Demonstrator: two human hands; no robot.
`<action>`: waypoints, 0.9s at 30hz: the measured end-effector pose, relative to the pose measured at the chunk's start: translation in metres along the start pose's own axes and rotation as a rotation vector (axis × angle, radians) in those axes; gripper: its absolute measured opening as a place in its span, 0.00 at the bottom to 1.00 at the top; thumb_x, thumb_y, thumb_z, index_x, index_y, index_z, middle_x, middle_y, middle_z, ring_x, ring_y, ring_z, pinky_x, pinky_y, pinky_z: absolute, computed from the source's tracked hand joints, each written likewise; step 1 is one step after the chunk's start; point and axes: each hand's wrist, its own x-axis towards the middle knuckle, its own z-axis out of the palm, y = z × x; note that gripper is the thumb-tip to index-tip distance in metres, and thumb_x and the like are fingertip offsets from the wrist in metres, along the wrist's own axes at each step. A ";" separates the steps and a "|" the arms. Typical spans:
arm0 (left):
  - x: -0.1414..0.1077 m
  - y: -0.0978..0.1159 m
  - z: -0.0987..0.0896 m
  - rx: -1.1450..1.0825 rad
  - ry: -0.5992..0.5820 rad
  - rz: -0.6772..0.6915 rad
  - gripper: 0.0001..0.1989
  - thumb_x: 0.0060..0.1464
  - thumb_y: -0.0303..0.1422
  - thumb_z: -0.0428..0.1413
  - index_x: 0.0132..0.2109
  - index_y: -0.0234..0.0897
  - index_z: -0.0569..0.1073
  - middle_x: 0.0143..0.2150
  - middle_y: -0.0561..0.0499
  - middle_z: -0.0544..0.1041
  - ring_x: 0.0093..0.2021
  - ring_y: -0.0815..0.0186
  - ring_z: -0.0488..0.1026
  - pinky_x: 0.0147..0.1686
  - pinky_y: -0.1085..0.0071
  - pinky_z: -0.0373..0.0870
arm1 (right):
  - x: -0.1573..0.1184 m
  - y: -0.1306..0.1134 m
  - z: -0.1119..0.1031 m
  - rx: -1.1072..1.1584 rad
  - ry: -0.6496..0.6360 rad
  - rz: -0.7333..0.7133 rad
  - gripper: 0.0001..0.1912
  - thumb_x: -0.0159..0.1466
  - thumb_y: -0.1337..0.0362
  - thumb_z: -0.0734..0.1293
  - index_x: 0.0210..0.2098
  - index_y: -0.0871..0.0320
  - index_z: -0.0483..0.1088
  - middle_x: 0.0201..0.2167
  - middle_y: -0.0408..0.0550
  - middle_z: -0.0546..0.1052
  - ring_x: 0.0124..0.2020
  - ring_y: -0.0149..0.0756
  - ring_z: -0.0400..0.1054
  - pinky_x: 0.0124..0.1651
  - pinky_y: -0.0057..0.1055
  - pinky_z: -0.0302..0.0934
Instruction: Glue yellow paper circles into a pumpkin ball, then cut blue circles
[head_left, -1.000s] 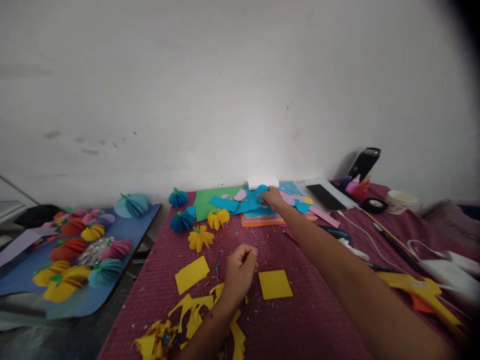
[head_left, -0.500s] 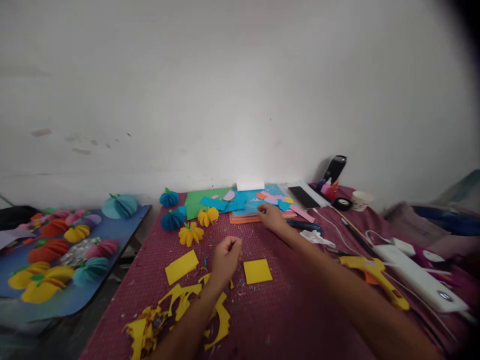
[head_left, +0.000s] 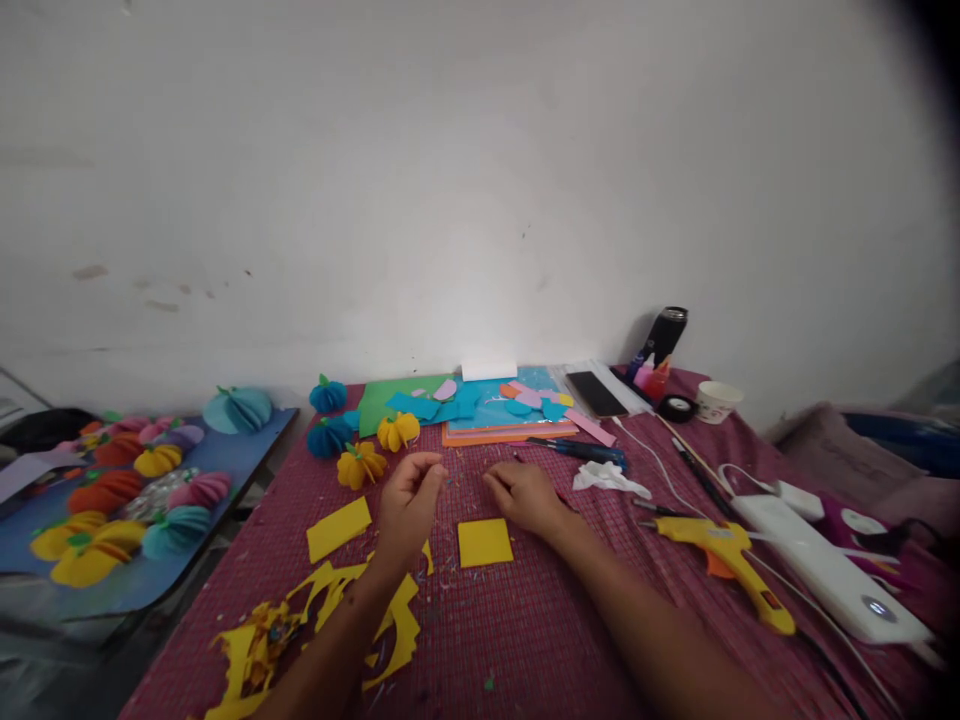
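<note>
My left hand [head_left: 411, 503] is raised over the table, thumb and fingertips drawn together; whatever they pinch, if anything, is too small to make out. To its right my right hand [head_left: 527, 498] has its fingers curled in a pinch, their tips hidden. A thin dark stick-like thing [head_left: 564, 503] shows partly behind that hand; I cannot tell if it is held. Between and just below the hands lies a yellow square [head_left: 485, 543] of paper or felt. Another yellow piece [head_left: 339, 530] is left of my left hand. Cut yellow scraps [head_left: 401, 635] lie around my left forearm.
Yellow pumpkins [head_left: 361, 465] and blue pumpkins [head_left: 330, 437] stand at the back left. Coloured sheets [head_left: 510, 433] lie against the wall. On the right are a cutter [head_left: 581, 450], tissue [head_left: 609, 478], glue gun [head_left: 724, 550], power strip [head_left: 832, 570] and paper cup [head_left: 716, 402]. A blue side table [head_left: 259, 455] holds more pumpkins.
My right hand has come back from the coloured sheets toward me, near the yellow square. My left hand has shifted slightly left and up. The whole view has moved a little.
</note>
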 end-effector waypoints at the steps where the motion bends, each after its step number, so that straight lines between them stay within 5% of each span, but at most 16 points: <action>1: 0.010 0.003 0.006 0.027 -0.023 0.016 0.10 0.59 0.39 0.57 0.43 0.38 0.74 0.34 0.52 0.77 0.32 0.68 0.73 0.35 0.73 0.70 | -0.002 -0.002 -0.001 -0.013 -0.015 -0.025 0.14 0.71 0.62 0.60 0.33 0.57 0.75 0.33 0.48 0.80 0.34 0.34 0.72 0.37 0.29 0.58; 4: 0.060 0.005 0.032 0.237 -0.132 0.104 0.10 0.60 0.35 0.54 0.46 0.37 0.74 0.42 0.49 0.79 0.41 0.66 0.76 0.43 0.71 0.72 | -0.007 -0.012 0.000 -0.042 -0.050 -0.108 0.14 0.71 0.62 0.60 0.34 0.57 0.74 0.33 0.48 0.80 0.34 0.34 0.72 0.37 0.29 0.57; 7: 0.124 -0.006 0.061 0.782 -0.270 0.133 0.15 0.60 0.28 0.51 0.53 0.37 0.72 0.50 0.47 0.78 0.49 0.65 0.75 0.51 0.71 0.70 | -0.011 -0.022 0.004 -0.059 -0.070 -0.200 0.14 0.71 0.61 0.59 0.34 0.57 0.73 0.32 0.47 0.80 0.33 0.33 0.72 0.37 0.29 0.56; 12: 0.198 -0.043 0.091 1.034 -0.369 0.018 0.20 0.55 0.35 0.58 0.54 0.34 0.74 0.56 0.39 0.76 0.55 0.54 0.73 0.53 0.65 0.69 | -0.017 -0.031 0.004 -0.092 -0.080 -0.246 0.15 0.71 0.59 0.59 0.31 0.56 0.71 0.29 0.45 0.79 0.28 0.31 0.70 0.30 0.30 0.50; 19: 0.229 -0.065 0.115 1.226 -0.468 -0.050 0.28 0.50 0.45 0.63 0.55 0.36 0.73 0.55 0.34 0.75 0.57 0.43 0.71 0.51 0.56 0.70 | -0.016 -0.038 -0.002 -0.074 -0.121 -0.234 0.15 0.70 0.59 0.59 0.30 0.56 0.69 0.26 0.43 0.78 0.25 0.30 0.69 0.29 0.31 0.46; 27: 0.236 -0.066 0.128 1.199 -0.640 0.049 0.19 0.64 0.39 0.56 0.58 0.36 0.70 0.57 0.43 0.72 0.53 0.58 0.73 0.51 0.54 0.73 | -0.018 -0.038 0.001 -0.062 -0.133 -0.220 0.16 0.71 0.58 0.58 0.30 0.56 0.70 0.26 0.43 0.77 0.25 0.31 0.69 0.28 0.31 0.46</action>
